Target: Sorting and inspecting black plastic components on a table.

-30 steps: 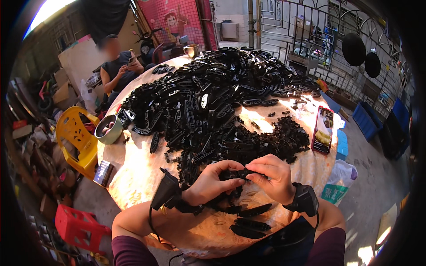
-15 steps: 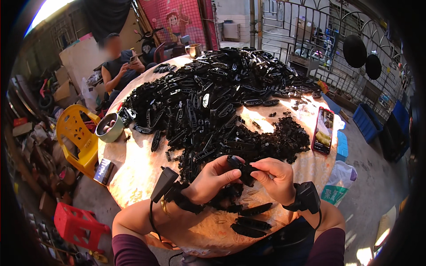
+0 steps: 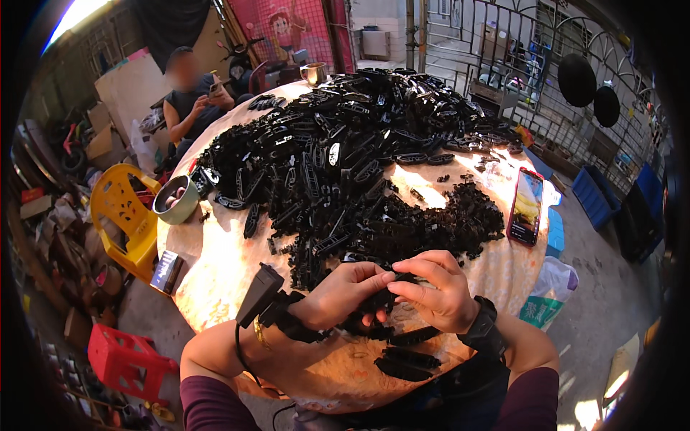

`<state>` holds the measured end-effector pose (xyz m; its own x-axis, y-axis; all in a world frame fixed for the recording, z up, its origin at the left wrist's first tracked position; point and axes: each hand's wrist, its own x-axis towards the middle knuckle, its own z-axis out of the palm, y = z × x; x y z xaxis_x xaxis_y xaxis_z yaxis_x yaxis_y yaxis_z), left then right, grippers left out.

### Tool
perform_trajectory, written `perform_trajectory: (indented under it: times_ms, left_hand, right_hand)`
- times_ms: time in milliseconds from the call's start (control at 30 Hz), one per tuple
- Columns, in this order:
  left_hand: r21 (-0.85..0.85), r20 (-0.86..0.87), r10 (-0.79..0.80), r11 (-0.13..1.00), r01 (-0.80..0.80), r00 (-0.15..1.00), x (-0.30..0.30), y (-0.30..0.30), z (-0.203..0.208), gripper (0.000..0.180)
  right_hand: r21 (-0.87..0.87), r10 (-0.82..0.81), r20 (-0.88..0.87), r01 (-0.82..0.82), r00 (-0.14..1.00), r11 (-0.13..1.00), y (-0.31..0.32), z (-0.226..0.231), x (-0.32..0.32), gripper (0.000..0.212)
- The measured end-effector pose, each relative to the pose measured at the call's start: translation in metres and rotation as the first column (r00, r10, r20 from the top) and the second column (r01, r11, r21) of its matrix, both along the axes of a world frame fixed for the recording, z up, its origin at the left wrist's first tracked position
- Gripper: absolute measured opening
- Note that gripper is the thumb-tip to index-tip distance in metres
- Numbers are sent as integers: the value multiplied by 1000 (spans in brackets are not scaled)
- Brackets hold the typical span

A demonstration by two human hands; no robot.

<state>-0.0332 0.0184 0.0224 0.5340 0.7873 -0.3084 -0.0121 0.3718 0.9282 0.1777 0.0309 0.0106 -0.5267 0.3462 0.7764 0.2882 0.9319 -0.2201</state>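
Close over the near part of the table, my left hand [image 3: 343, 293] and my right hand [image 3: 437, 291] meet with fingers closed on a small black plastic part [image 3: 405, 281]. My fingers cover most of it, so its exact kind is hidden. Just below my hands, several long black plastic pieces [image 3: 407, 363] lie on the patterned tablecloth [image 3: 316, 381]. Beyond my fingertips rises a big pile of long, oval black plastic pieces [image 3: 309, 172]. A lower heap of smaller black parts [image 3: 471, 223] spreads to its right.
A phone [image 3: 526, 208] with a lit screen lies at the table's right. At the left edge are a green bowl [image 3: 176, 201] and a small box [image 3: 167, 273]; a metal cup [image 3: 314, 73] stands far back. A yellow chair [image 3: 126, 215], a red stool [image 3: 129, 363] and a seated person [image 3: 194, 104] are leftward.
My hands have come closer together, and the right hand has turned over the part, hiding more of it. The pieces lying on the table look unmoved.
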Motion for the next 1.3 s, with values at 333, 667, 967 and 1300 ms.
perform_trajectory:
  times_ms: [333,667,967,1300]
  left_hand:
    - [247,-293,-96,954,172,951,-8,-2,21,43]
    - [799,-426,210,543,257,880,-7,-16,24,39]
    - [391,-573,-558,457,799,600,-27,-9,41,33]
    - [649,-698,-153,278,708,700,-5,-19,-6,33]
  right_hand:
    - [92,-53,51,48,997,995,0,-1,5,35]
    - [-180,104,-20,-106,994,978,12,-15,6,44]
    - [-688,522,178,-273,834,672,9,-9,4,24]
    - [-612,324,338,-56,883,789,16,1,15,22]
